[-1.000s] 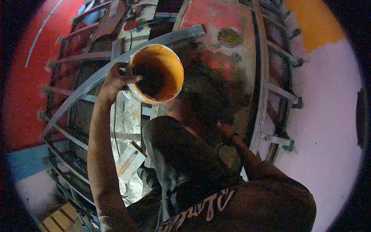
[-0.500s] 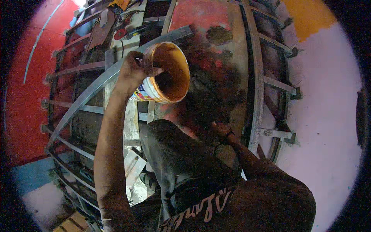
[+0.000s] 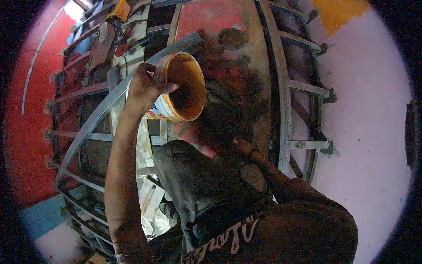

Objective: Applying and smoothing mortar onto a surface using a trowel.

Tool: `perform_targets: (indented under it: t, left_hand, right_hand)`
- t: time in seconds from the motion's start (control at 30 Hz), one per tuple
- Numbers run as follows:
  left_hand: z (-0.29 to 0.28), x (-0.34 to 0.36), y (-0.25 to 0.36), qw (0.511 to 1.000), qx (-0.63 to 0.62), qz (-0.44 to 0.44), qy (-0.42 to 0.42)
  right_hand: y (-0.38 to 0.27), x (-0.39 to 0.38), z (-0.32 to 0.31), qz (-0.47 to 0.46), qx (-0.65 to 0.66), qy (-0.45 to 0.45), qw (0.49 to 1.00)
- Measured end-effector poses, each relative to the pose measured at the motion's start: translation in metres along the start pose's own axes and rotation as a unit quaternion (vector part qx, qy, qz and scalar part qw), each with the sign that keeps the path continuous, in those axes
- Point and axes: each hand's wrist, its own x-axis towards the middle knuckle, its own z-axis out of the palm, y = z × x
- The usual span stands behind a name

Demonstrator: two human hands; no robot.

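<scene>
My left hand (image 3: 143, 90) grips a plastic bucket (image 3: 162, 105) by its rim, the thumb hooked over the edge. The bucket is tilted, its mouth turned toward the right, and its inside is stained orange-brown. Lower and to the right, my right hand (image 3: 245, 148) is down close to a board (image 3: 259, 97) with worn red paint. Dark loose-looking material (image 3: 224, 110) covers much of that board beside the hand. Deep shadow hides most of the right hand's fingers, so whether they hold anything does not show.
A long metal bar (image 3: 94, 121) slants across the frame of metal beams (image 3: 277, 61) on the left. Tools, including a red disc (image 3: 121, 49), lie on a pale plank at the upper left. A pale wall (image 3: 360, 145) rises at right, a red wall (image 3: 30, 154) at left.
The whole view has shifted a little, so beams and board sit farther left. My left hand still grips the tilted bucket. My right hand remains low over the board.
</scene>
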Motion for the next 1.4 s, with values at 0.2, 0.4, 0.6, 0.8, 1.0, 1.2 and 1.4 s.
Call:
perform_targets:
  t: [0.2, 0.4, 0.6, 0.8, 1.0, 1.2, 1.4]
  left_hand:
    - [0.005, 0.001, 0.006, 1.0, 0.006, -0.005, -0.002]
    - [0.008, 0.0, 0.015, 1.0, 0.001, -0.016, -0.004]
    - [0.011, 0.002, 0.012, 0.999, 0.024, 0.023, 0.004]
    - [0.018, 0.006, 0.005, 1.0, 0.008, -0.014, -0.024]
    - [0.022, 0.008, -0.001, 0.999, 0.032, -0.002, -0.023]
    - [0.022, 0.009, 0.0, 1.0, 0.006, -0.001, -0.027]
    - [0.019, 0.002, 0.01, 0.998, 0.056, -0.007, -0.011]
  right_hand:
    - [0.001, 0.001, 0.001, 0.071, 0.068, -0.062, 0.993]
    - [-0.013, 0.005, -0.026, 0.132, 0.128, -0.071, 0.98]
    - [-0.018, 0.01, -0.032, 0.286, 0.279, -0.131, 0.907]
    - [-0.003, 0.008, 0.01, 0.147, 0.223, -0.037, 0.963]
    - [0.012, 0.009, 0.036, 0.067, 0.224, 0.03, 0.972]
    - [0.001, 0.007, 0.015, 0.106, 0.138, -0.04, 0.984]
    - [-0.009, 0.01, -0.001, 0.135, 0.176, -0.052, 0.974]
